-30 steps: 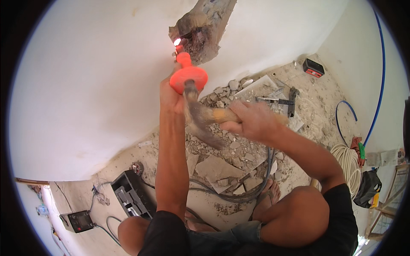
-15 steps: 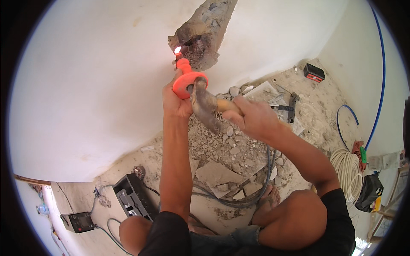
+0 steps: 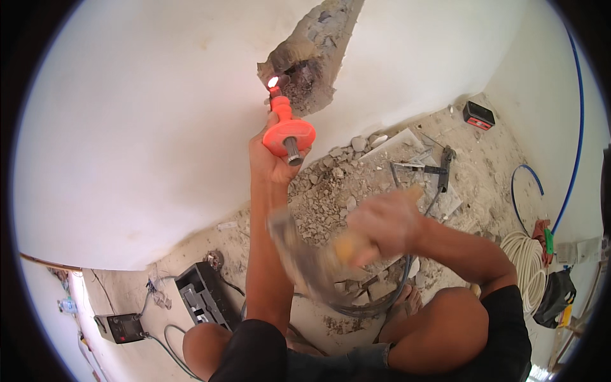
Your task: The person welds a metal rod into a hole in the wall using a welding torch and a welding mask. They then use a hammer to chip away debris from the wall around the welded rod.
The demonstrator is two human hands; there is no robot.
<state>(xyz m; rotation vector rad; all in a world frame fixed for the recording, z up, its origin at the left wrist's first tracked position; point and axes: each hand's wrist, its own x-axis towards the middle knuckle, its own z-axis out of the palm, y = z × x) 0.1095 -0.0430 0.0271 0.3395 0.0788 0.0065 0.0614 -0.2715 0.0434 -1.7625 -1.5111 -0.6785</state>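
Observation:
My left hand (image 3: 272, 164) is wrapped round a chisel (image 3: 290, 136) with an orange grip and round hand guard. Its tip points into the broken-out hollow (image 3: 310, 79) in the white wall; a bright white spot shows beside the tip. The chisel's bare metal striking end faces me. My right hand (image 3: 385, 223) is closed round the wooden handle of a hammer (image 3: 299, 251). The hammer is smeared by motion, its head over my left forearm, apart from the chisel.
Rubble (image 3: 318, 204) lies along the wall's foot, with a dark cable (image 3: 356, 311) looping near my foot. A clamp-like tool (image 3: 444, 169) rests on a board. On the left is a black case (image 3: 202, 294); on the right are a coiled pale hose (image 3: 525, 267) and a small black-red box (image 3: 478, 114).
My right hand has drawn the hammer back from the chisel's end, down toward me. My left hand still holds the chisel at the hollow. The view has shifted slightly.

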